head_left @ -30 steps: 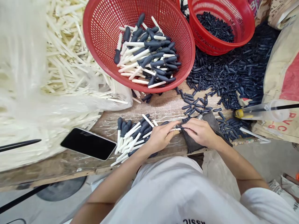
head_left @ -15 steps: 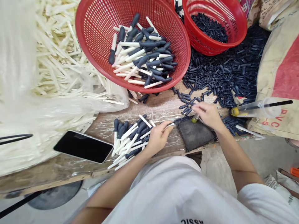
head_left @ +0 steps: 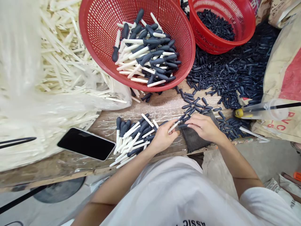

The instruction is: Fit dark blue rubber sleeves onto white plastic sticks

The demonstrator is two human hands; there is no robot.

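My left hand [head_left: 162, 138] pinches a white plastic stick [head_left: 173, 126], which points up to the right over the bench. Close on its right, the closed fingers of my right hand [head_left: 204, 128] hold a dark blue handle piece [head_left: 182, 126] against or just beside the end of the stick. Under my right hand lies a black cloth pad [head_left: 194, 140], partly covered. To the left of my left hand is a pile of white sticks with dark handles [head_left: 131, 141]. Loose dark handle pieces [head_left: 191, 102] are scattered beyond my fingers.
A large red basket [head_left: 103, 67] holds more handled sticks; a smaller red basket [head_left: 211, 47] holds dark pieces. A phone [head_left: 86, 144] lies at the left, near heaped white sticks [head_left: 63, 59] and plastic sheeting. At the right are a clear cup [head_left: 261, 110] and a sack [head_left: 277, 78].
My right hand has moved left to meet my left hand and now has a dark handle piece. A yellowish-tipped object seen by my right hand on the pad is no longer visible.
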